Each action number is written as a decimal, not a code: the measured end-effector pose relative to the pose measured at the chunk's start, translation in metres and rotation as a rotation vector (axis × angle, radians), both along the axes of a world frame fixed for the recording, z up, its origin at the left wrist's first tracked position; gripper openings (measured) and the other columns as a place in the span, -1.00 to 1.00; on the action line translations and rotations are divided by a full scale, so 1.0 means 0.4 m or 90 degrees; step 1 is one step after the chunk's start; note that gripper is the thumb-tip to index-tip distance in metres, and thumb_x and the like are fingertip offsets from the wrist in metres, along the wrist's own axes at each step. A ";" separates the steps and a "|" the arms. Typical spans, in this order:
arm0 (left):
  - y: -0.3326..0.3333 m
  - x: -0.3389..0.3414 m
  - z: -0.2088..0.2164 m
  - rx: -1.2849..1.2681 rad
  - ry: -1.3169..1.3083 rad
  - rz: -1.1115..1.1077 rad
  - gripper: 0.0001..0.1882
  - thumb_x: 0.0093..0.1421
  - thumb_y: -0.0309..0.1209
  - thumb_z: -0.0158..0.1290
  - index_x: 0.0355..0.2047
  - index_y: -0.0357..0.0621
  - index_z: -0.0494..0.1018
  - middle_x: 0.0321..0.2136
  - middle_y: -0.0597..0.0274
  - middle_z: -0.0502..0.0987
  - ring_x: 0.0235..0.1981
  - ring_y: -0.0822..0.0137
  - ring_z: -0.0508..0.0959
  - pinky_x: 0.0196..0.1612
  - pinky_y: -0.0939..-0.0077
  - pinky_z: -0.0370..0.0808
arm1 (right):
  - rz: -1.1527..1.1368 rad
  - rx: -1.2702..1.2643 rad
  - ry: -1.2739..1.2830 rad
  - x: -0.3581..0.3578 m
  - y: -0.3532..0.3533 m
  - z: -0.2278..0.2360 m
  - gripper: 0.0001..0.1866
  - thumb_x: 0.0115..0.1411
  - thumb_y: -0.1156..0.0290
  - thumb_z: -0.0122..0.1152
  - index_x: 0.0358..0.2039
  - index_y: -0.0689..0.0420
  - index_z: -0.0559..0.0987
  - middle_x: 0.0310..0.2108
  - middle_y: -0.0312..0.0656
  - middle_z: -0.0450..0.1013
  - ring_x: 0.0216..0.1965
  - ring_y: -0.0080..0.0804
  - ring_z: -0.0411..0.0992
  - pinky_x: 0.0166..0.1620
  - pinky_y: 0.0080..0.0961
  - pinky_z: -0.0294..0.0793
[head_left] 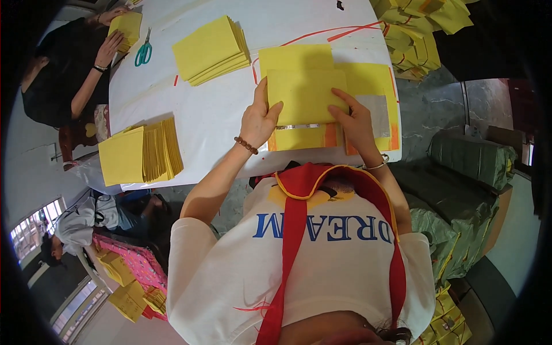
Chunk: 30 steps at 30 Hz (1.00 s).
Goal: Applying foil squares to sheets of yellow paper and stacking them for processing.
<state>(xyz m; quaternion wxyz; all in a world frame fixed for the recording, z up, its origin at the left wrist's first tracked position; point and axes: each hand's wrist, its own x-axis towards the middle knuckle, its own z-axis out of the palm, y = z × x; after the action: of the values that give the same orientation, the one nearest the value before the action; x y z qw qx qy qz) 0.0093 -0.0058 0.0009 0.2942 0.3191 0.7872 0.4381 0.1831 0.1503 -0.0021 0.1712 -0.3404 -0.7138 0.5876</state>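
At the near edge of the white table, my left hand (261, 118) grips the left side of a yellow paper sheet (307, 95), thumb on top and fingers at the edge. My right hand (355, 118) pinches its right side. I cannot tell whether this is one sheet or several. More yellow paper lies under and behind it; the near part carries orange patches and a thin silvery strip. To the right, beneath my right hand, is another yellow sheet (368, 77) with a silvery square (376, 112) on it.
On the white table (218, 123) are a fanned yellow paper stack (210, 49), a thicker stack (123, 155), green-handled scissors (144, 53) and red strips (356, 31). A co-worker's hands (109, 49) hold yellow paper at far left. Green wrapped bundles (454, 195) stand at right.
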 end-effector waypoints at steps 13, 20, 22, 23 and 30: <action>0.005 0.001 0.002 0.081 -0.012 0.010 -0.27 0.15 -0.34 -0.01 0.24 -0.20 -0.10 -0.70 0.06 0.45 -0.69 0.16 0.46 -0.56 0.35 0.37 | -0.016 0.050 0.008 -0.012 0.001 -0.019 -0.57 0.04 0.31 0.19 -0.04 0.12 0.50 -0.23 0.03 0.51 -0.24 -0.24 0.51 -0.19 -0.48 0.44; 0.046 0.027 0.070 0.043 0.600 -0.087 -0.36 -0.03 -0.32 0.17 0.09 -0.10 0.24 -0.03 0.01 0.30 0.02 0.04 0.28 -0.04 0.14 0.23 | -0.012 0.091 -0.005 -0.013 0.005 -0.021 -0.57 0.04 0.31 0.18 -0.04 0.14 0.49 -0.21 0.02 0.50 -0.23 -0.18 0.51 -0.16 -0.44 0.44; 0.079 0.055 0.070 0.062 0.589 -0.200 -0.40 0.02 -0.24 0.15 0.10 0.00 0.29 0.08 0.02 0.22 0.12 -0.01 0.18 0.09 0.05 0.14 | -0.009 0.079 -0.034 -0.014 0.011 -0.017 -0.57 0.04 0.31 0.18 -0.04 0.14 0.49 -0.20 0.02 0.50 -0.20 -0.15 0.49 -0.14 -0.43 0.43; 0.088 0.064 0.064 0.063 0.589 -0.200 -0.40 0.02 -0.24 0.15 0.10 0.00 0.29 0.08 0.02 0.22 0.12 -0.01 0.18 0.09 0.05 0.14 | -0.009 0.080 -0.034 -0.014 0.011 -0.012 -0.57 0.04 0.31 0.18 -0.04 0.14 0.49 -0.20 0.02 0.50 -0.20 -0.15 0.49 -0.14 -0.43 0.43; 0.089 0.078 0.000 -0.021 0.604 -0.299 -0.38 0.10 0.03 0.00 0.14 0.13 0.25 0.17 0.00 0.12 0.20 -0.05 0.07 0.18 -0.03 -0.02 | 0.034 0.166 -0.123 -0.015 -0.009 0.047 -0.50 0.07 0.37 0.19 0.06 0.19 0.39 0.01 0.00 0.35 -0.04 -0.30 0.38 -0.02 -0.47 0.34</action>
<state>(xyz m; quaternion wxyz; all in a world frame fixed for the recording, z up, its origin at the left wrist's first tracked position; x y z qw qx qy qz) 0.0403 0.0299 0.0009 0.0011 0.6455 0.7478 0.1554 0.1772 0.1467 0.0167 0.1289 -0.3513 -0.8059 0.4588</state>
